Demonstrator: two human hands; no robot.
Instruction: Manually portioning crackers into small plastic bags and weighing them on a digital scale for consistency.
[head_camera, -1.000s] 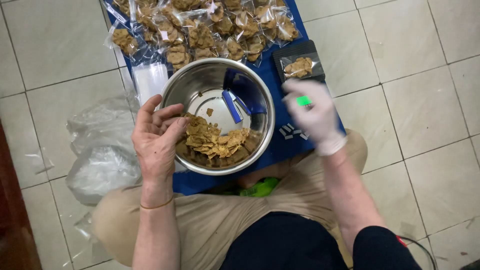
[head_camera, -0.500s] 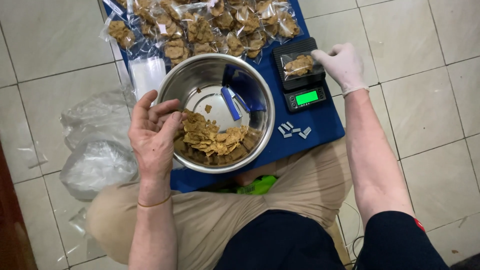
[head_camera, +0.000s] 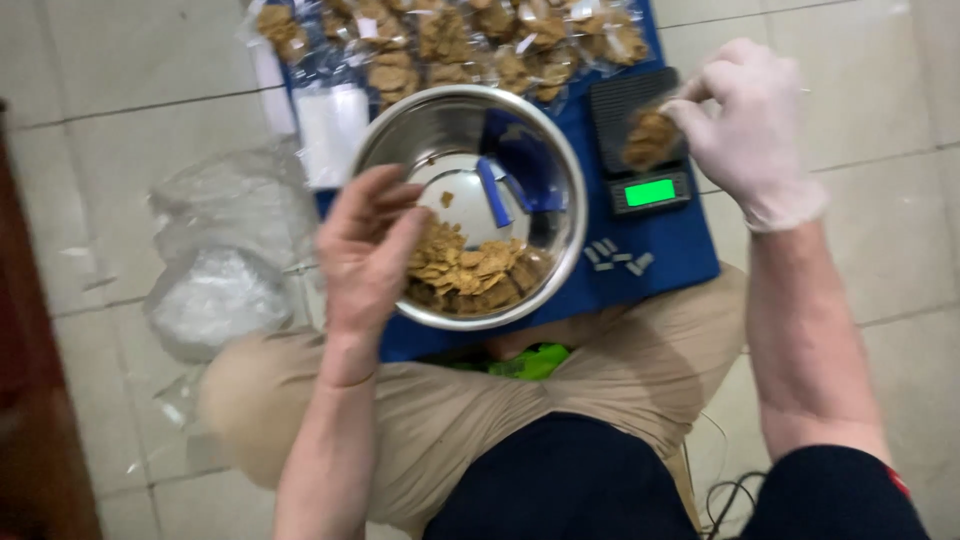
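Where motion blurs: bagged snack (head_camera: 650, 137), gloved right hand (head_camera: 752, 130).

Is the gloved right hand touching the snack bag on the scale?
Touching. The head view shows the right hand with fingertips pinching the top of the snack bag, which sits on the scale.

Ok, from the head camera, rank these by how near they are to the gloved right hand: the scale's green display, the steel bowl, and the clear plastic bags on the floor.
1. Green display: just below and left of the right hand, on the black scale.
2. Steel bowl: further left, in the middle, on the blue mat.
3. Clear plastic bags: far left, on the tiled floor.
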